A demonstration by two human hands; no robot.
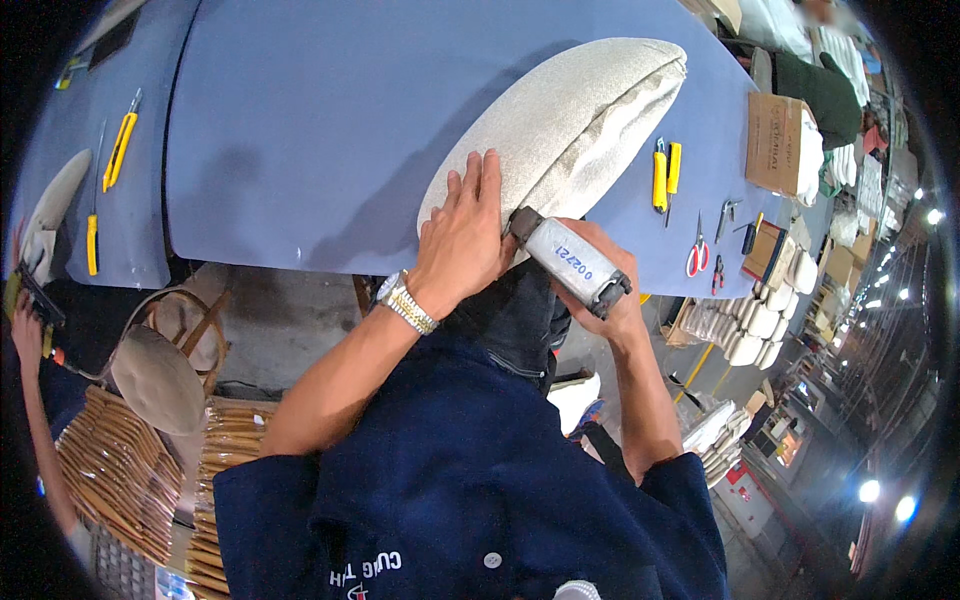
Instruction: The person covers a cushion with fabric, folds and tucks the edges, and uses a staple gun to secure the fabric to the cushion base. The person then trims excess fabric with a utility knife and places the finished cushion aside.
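Note:
A padded seat cushion (540,130) in light grey-beige woven fabric rests tilted on the blue table, its seamed, folded side turned to the right. My left hand (462,232) lies on its near end, fingers stretched flat over the fabric; the thumb is mostly hidden. In my right hand (612,275) I grip a silver and black staple gun (568,255). Its dark nose meets the cushion's near edge, close beside my left hand. Most of the gun's handle is hidden by my right hand.
Right on the blue table (300,120) are yellow cutters (660,178), red-handled scissors (697,255) and a cardboard box (775,145). A yellow utility knife (121,150) and a screwdriver (93,240) lie left. Another person's hand (27,330) holds a tool at far left, near stacked wooden frames (120,470).

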